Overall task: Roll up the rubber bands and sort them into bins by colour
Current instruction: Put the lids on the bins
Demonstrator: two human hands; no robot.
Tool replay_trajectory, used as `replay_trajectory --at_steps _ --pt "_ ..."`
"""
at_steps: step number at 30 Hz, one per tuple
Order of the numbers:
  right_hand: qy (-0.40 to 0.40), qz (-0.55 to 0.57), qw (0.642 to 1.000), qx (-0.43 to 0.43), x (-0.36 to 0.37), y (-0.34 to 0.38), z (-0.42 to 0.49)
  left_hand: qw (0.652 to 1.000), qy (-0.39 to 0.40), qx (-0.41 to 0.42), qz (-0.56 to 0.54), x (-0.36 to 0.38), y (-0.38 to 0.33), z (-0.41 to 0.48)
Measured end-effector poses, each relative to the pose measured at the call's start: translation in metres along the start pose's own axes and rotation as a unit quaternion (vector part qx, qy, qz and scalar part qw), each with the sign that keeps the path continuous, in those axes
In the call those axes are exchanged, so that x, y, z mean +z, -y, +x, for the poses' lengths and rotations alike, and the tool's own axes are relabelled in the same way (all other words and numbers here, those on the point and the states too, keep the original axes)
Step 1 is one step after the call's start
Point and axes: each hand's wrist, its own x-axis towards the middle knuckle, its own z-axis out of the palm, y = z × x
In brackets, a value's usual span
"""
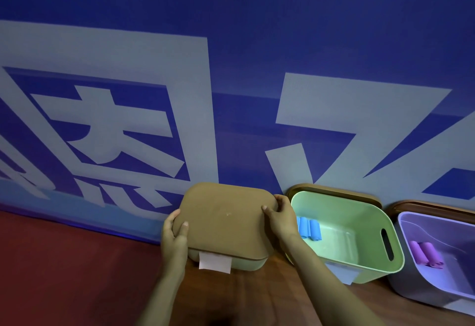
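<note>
Currently the left grip (174,233) pinches the left edge of a brown lid (223,220), thumb on top and fingers curled under, while the right grip (280,212) clasps the lid's far right corner the same way; both are closed on the lid and hold nothing else. The lid lies over a pale green bin (249,265) with a white label (214,262) on its front, so whatever is inside is hidden. I cannot tell whether the lid is seated or only resting on the rim. The likely trouble starts there: held only at two edges, the lid could tip or slide if one hand lets go first. If it is not pressed home evenly it may sit crooked. The right forearm also passes close beside the near corner of the open green bin (390,256), and a careless pull back could nudge it on the table (244,300). That open bin holds a few blue rolls (308,229) lying together against its left wall, and a knock might loosen them. Just beside it to the right, a purple bin (449,233) holds purple rolls (425,252) on its floor. Behind each open bin a brown lid leans against the blue wall.
</note>
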Motion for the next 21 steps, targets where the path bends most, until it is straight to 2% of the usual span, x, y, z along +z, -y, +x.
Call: replay_trajectory --at_steps 6,10,21 --pt "-0.006 -0.007 1.0 0.027 0.009 0.002 0.008 0.998 0.032 -0.061 -0.001 -0.003 -0.01 0.017" --pt "0.002 0.065 0.996 0.059 0.01 0.001 0.009 0.993 0.034 -0.112 -0.026 -0.004 -0.012 0.025" --pt "0.054 0.199 0.955 0.211 0.008 0.006 0.02 0.991 0.025 -0.128 -0.041 0.0 -0.018 0.028"
